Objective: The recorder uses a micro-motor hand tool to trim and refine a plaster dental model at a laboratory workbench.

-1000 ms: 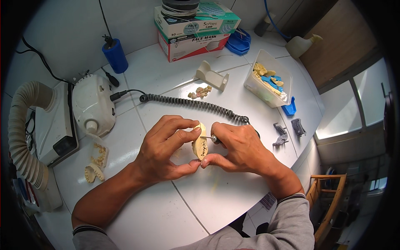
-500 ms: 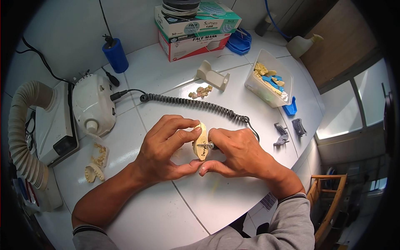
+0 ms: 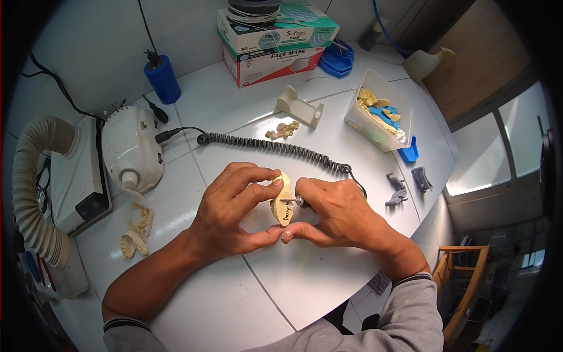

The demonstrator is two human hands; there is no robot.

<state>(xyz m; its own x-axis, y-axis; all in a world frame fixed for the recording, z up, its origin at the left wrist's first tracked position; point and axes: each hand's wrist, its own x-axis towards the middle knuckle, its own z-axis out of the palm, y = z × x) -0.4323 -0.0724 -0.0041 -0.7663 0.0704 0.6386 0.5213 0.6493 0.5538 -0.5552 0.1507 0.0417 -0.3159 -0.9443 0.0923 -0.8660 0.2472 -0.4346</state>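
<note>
My left hand (image 3: pixel 231 211) grips a cream plaster dental cast (image 3: pixel 282 199) on edge between thumb and fingers, just above the white table (image 3: pixel 234 299). My right hand (image 3: pixel 334 211) holds a small rotary handpiece (image 3: pixel 296 202), its metal tip touching the cast's face. A black coiled cord (image 3: pixel 270 146) runs from the handpiece back to a white motor unit (image 3: pixel 132 149) at the left. The handpiece body is mostly hidden inside my fingers.
Two more dental casts (image 3: pixel 136 232) lie at the left by a grey box with a ribbed suction hose (image 3: pixel 29 193). Behind are a blue cup (image 3: pixel 163 79), stacked mask boxes (image 3: pixel 275 41), a cream articulator piece (image 3: pixel 299 108), a clear tub of casts (image 3: pixel 378 117), and dark metal parts (image 3: pixel 407 185).
The cast has turned slightly in my left hand and the handpiece tip has shifted along its face. Both hands stay in the same spot.
</note>
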